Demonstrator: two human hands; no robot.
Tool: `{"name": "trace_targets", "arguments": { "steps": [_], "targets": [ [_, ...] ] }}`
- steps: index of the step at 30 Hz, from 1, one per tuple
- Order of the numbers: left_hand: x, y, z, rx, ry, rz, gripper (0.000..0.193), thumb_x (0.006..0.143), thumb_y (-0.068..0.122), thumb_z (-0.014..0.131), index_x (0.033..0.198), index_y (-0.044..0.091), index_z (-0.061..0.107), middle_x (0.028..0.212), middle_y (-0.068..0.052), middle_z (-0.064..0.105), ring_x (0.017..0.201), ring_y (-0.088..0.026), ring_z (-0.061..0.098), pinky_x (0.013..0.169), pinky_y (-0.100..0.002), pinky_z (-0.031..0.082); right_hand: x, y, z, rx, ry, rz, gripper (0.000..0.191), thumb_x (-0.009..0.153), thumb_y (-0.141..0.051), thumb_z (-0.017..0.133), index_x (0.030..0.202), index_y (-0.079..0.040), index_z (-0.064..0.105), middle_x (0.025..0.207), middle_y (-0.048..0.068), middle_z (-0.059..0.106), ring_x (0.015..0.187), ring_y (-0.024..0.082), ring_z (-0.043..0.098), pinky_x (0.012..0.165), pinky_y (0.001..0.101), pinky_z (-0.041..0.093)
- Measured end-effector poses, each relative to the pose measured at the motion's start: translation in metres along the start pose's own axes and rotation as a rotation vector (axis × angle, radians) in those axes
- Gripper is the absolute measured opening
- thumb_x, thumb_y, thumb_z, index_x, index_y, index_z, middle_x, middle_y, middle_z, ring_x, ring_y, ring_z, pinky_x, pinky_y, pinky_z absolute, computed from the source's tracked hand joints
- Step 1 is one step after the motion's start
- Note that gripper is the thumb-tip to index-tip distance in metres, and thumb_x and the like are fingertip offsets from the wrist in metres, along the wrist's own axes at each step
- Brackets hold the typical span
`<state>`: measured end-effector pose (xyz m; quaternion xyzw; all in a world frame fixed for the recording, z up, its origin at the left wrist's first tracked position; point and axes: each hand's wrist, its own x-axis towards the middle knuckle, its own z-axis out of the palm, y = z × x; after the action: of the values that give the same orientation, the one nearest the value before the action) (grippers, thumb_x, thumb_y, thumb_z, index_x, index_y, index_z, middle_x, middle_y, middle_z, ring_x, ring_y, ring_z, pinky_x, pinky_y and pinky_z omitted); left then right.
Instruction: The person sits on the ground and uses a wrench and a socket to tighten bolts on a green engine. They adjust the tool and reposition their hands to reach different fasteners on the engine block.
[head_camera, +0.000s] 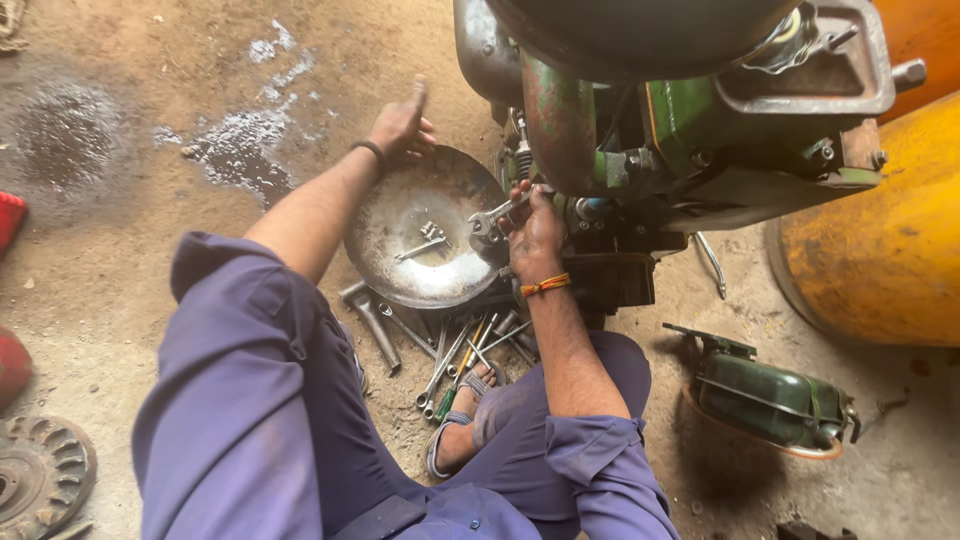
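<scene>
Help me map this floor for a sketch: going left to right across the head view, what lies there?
Toothed wheel → left hand → metal pan → right hand holding a wrench → green cover → yellow drum.

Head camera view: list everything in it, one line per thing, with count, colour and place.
engine: one, green and rusty, top right
metal pan: one, silver, on the ground left of the engine
small parts: a few, silver, inside the pan
wrench: one, silver, in the right hand at the engine
loose tools: a pile, mostly silver, on the ground below the pan
green cover: one, dark green, on the ground right
drum: one, yellow-orange, far right
toothed disc: one, grey, bottom left
sandal: one, grey, on the foot
left hand: on the pan's far rim
right hand: gripping the wrench
</scene>
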<state>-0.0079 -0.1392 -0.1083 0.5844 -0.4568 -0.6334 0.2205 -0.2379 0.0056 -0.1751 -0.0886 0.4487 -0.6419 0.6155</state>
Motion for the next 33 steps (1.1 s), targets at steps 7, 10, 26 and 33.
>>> {"name": "trace_targets", "arguments": {
  "steps": [7,10,26,33],
  "targets": [
    [-0.008,-0.023,0.043,-0.089,-0.261,-0.249,0.108,0.084,0.092,0.027,0.130,-0.002,0.053,0.111,-0.027,0.062,0.105,-0.039,0.065,0.090,-0.049,0.054,0.006,0.005,0.002,0.199,-0.174,-0.019,0.012,0.101,-0.027,0.057,0.098,-0.017,0.062,0.089,-0.003,0.065,0.086,0.012,0.063,0.086,0.0542,0.063],
    [-0.004,-0.024,0.018,-0.163,-0.438,-0.224,0.130,0.072,0.099,0.031,0.142,-0.009,0.043,0.132,-0.037,0.055,0.123,-0.046,0.060,0.108,-0.057,0.047,0.005,0.005,-0.005,0.012,-0.005,0.030,0.015,0.103,-0.030,0.055,0.103,-0.019,0.065,0.093,-0.005,0.068,0.088,0.009,0.063,0.072,0.0342,0.048],
    [0.005,0.001,0.000,-0.105,-0.051,0.302,0.124,0.075,0.095,0.012,0.163,0.008,0.004,0.165,-0.017,0.002,0.151,-0.033,0.004,0.120,-0.054,0.008,-0.005,-0.002,-0.002,-0.015,-0.022,0.062,0.018,0.105,-0.031,0.051,0.101,-0.021,0.065,0.090,-0.008,0.066,0.086,0.008,0.061,0.071,0.0319,0.046],
    [-0.029,0.004,0.031,-0.186,-0.032,0.117,0.112,0.085,0.088,0.017,0.165,0.010,0.008,0.169,-0.017,0.013,0.155,-0.033,0.017,0.120,-0.051,0.018,0.002,0.000,0.005,0.047,0.030,0.055,0.017,0.103,-0.026,0.051,0.098,-0.017,0.065,0.089,-0.005,0.066,0.084,0.009,0.062,0.076,0.0381,0.052]
  ]
}}
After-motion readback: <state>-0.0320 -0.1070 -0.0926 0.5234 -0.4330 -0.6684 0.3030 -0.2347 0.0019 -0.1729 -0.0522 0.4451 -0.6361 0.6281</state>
